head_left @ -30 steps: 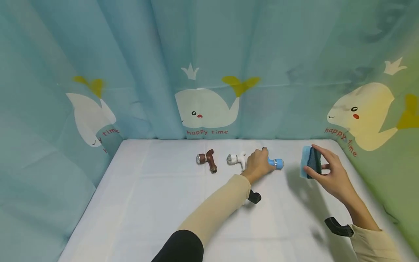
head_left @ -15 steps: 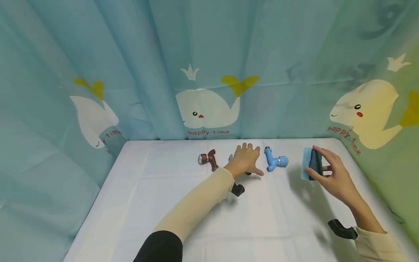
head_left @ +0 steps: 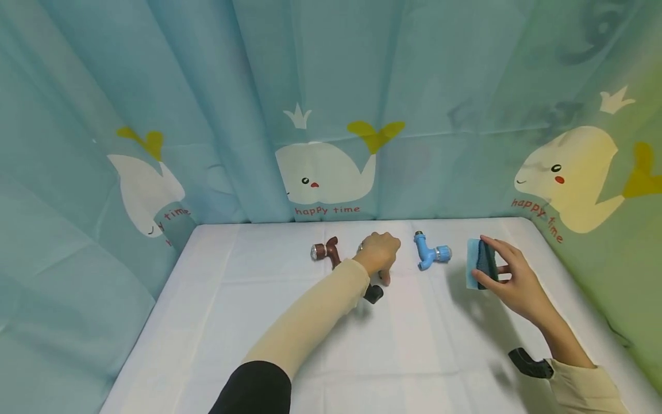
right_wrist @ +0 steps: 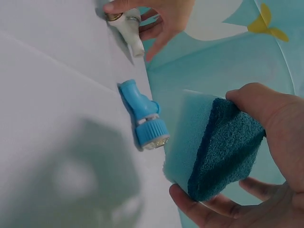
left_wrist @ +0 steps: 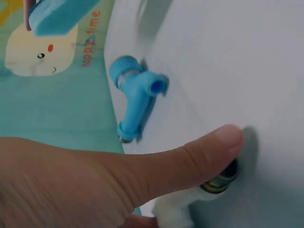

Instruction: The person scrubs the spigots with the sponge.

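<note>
My left hand (head_left: 379, 253) reaches over a white tap (right_wrist: 127, 29) lying on the table and covers most of it in the head view. In the left wrist view the thumb (left_wrist: 190, 161) lies along the tap's dark threaded end; fingers sit at its far side in the right wrist view. Held up over the table's right side, a two-layer sponge (right_wrist: 223, 147), light blue with a dark teal scouring face, is pinched between thumb and fingers of my right hand (head_left: 519, 287). A blue tap (head_left: 428, 253) rests between the two hands.
A brown tap (head_left: 327, 251) lies left of the left hand, partly behind the sleeve. The white table (head_left: 248, 328) ends at a blue-green curtain (head_left: 445, 172) printed with whales. Black curved pieces (head_left: 530, 363) stick out at both wrists.
My left hand has let go of the blue tap, moved left with spread fingers, and come down around the white tap. The right hand keeps the sponge almost in place.
</note>
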### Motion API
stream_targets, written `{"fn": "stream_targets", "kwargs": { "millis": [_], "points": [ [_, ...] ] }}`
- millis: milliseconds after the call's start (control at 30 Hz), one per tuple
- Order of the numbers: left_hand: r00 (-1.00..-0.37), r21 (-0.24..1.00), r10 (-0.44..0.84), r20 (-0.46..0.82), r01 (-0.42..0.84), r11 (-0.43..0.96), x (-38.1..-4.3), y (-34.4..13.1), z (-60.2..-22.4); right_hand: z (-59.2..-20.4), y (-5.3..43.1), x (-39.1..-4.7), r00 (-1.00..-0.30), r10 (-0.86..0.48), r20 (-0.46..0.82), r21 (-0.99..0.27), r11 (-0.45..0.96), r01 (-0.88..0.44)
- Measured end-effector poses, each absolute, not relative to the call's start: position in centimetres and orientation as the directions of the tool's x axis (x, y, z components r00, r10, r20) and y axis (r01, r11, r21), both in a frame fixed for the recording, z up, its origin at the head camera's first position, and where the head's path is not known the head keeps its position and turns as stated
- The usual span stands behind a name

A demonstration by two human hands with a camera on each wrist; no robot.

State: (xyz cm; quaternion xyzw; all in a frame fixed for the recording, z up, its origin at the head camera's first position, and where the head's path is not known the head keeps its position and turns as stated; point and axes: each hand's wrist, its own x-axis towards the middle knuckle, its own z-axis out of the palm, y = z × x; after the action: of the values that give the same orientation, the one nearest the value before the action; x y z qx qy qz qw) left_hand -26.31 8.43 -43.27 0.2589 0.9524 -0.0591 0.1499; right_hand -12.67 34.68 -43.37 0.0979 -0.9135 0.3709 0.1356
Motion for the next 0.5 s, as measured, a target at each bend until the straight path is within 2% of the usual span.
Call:
{"fn": "stream_targets", "kwargs": {
  "millis": [167,233,300,400,433,500],
  "points": [
    [-0.775,0.068,0.545,-0.32,0.554,0.829,-26.8,6.9,-42.0,-43.3,34.3,-13.0,-0.937,-0.095,0.335,-0.645,0.702,-0.302],
    [-0.755,0.186,0.594,-0.276,0.565,0.804,-27.2,5.6,-41.5,-43.2,34.0,-13.1,-0.935,-0.105,0.339,-0.646,0.696,-0.312],
    [-0.742,0.383,0.636,-0.21,0.536,0.752,-27.5,3.9,-41.0,-43.1,33.5,-13.0,-0.934,-0.114,0.34,-0.648,0.691,-0.32],
    [-0.73,0.778,0.675,-0.107,0.361,0.514,-26.9,0.6,-40.7,-42.9,32.2,-12.7,-0.934,-0.128,0.332,-0.661,0.675,-0.328],
    [-0.732,0.876,0.677,-0.078,0.274,0.397,-26.4,-0.5,-40.6,-42.8,31.6,-12.5,-0.934,-0.135,0.33,-0.669,0.665,-0.332],
    [-0.738,0.982,0.675,-0.013,0.118,0.149,-25.2,-2.5,-40.7,-42.6,30.4,-12.2,-0.935,-0.151,0.321,-0.686,0.644,-0.34]
  ]
}}
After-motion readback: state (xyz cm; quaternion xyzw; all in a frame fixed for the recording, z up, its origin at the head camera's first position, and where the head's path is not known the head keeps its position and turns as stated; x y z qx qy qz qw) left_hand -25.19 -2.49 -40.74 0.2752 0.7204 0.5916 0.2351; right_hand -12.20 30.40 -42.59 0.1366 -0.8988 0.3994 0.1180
